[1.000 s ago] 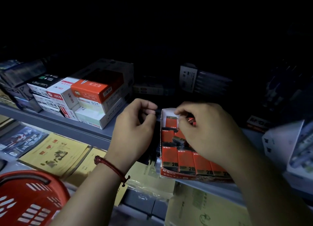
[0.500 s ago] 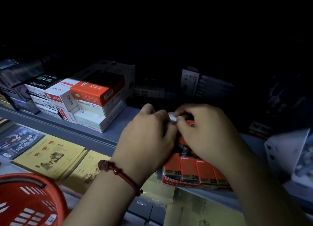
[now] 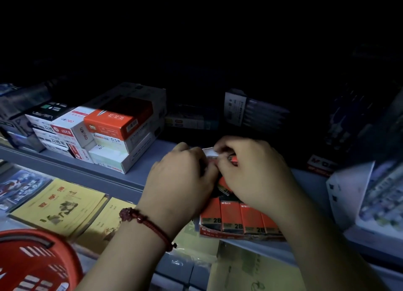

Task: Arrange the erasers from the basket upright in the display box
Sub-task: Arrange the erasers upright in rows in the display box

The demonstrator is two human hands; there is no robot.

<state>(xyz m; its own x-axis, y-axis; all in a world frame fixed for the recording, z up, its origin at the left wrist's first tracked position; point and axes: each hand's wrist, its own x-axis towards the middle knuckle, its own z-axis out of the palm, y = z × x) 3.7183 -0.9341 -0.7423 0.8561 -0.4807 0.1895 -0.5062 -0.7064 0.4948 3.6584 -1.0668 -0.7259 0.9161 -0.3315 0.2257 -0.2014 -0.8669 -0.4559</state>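
The display box (image 3: 209, 152) sits at the shelf's front edge, its white back wall showing between my hands. A front row of orange erasers (image 3: 239, 218) marked 2B stands upright in it. Behind that row one eraser (image 3: 224, 187) lies tilted. My left hand (image 3: 181, 177) is curled around the box's left side, fingers hidden behind it. My right hand (image 3: 253, 173) reaches over the back of the box and pinches an orange eraser (image 3: 233, 159) there. The red basket (image 3: 32, 262) is at the bottom left; its contents are out of view.
Stacked orange and white pen boxes (image 3: 113, 129) stand on the grey shelf (image 3: 122, 179) left of my hands. Yellow exercise books (image 3: 58, 205) lie on the lower shelf. White packets (image 3: 368, 194) crowd the right. The shelf's back is dark.
My left hand moved right from beside the box and closed on its left side. My right hand stayed over the back of the box. The view shifted slightly.
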